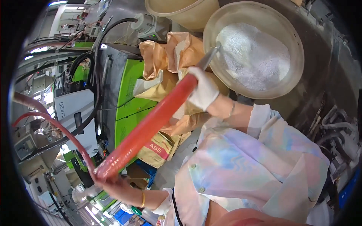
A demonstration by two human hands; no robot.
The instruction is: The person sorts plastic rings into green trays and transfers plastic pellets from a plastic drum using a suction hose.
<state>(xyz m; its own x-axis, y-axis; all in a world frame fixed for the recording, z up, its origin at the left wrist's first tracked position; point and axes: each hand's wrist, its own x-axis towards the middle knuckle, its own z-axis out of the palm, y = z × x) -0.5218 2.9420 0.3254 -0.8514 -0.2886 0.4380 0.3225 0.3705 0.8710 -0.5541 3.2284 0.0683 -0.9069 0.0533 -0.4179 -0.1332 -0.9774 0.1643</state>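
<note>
My right hand [205,90], in a white glove, wraps round the upper part of a long red tube [151,120]. A metal tip [209,56] extends from the tube over the near-left rim of a round, pale tub [298,49]. Inside the tub lie white granules [256,56]; whether the tip touches them I cannot tell. At the tube's lower end my left hand [115,186] is closed around it, fingers partly hidden. From that end a thin red hose [69,135] curves away to the left.
Open brown paper sacks [184,51] stand beside the tub, and another printed sack [156,150] lies below them. A second cream tub [188,15] is behind. Green and grey machinery [132,98] with dark hoses fills the left; pipes [339,128] sit at the right.
</note>
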